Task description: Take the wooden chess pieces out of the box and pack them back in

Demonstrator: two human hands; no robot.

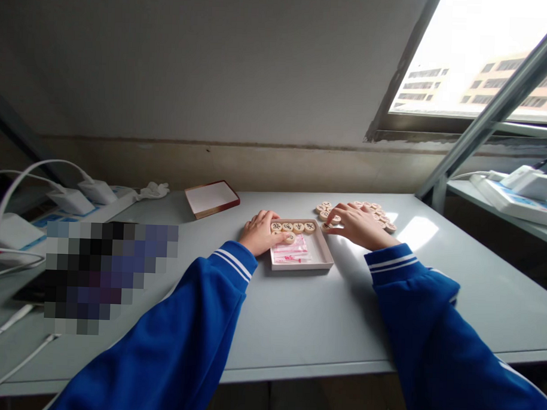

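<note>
One box (301, 267) | left hand (258, 233) touching | right hand (357, 224) just beside

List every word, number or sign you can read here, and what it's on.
No text is clearly readable.
Round pieces in the box: dark characters, too small to read.
Loose pieces on the table: marks, too small.
Plastic packet: pink marks, too blurred.

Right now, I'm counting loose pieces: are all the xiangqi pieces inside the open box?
No, some xiangqi pieces lie on the grey desk around the right hand, outside the box.
</note>
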